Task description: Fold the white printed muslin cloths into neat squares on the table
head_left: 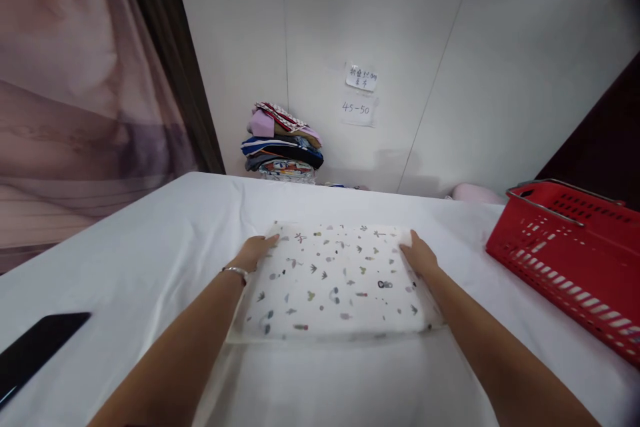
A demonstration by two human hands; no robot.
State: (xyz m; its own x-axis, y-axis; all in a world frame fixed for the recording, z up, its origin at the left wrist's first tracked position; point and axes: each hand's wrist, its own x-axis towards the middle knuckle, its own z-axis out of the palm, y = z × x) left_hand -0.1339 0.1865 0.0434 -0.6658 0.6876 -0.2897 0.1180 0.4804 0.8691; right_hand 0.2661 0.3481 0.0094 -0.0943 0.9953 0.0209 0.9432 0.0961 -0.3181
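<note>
A folded white cloth (334,283) printed with small coloured figures lies flat on the white-covered table (150,240) in front of me. My left hand (255,250), with a silver bracelet on the wrist, rests on the cloth's far left corner, fingers stretched along its edge. My right hand (419,253) lies on the far right corner, fingers flat and pointing away from me. Neither hand lifts the cloth; both press on it.
A red plastic basket (575,260) with a metal handle stands at the right. A stack of folded coloured clothes (283,143) sits against the back wall under two paper notes (360,93). A dark flat object (37,347) lies at the left edge. A pink item (475,193) rests far right.
</note>
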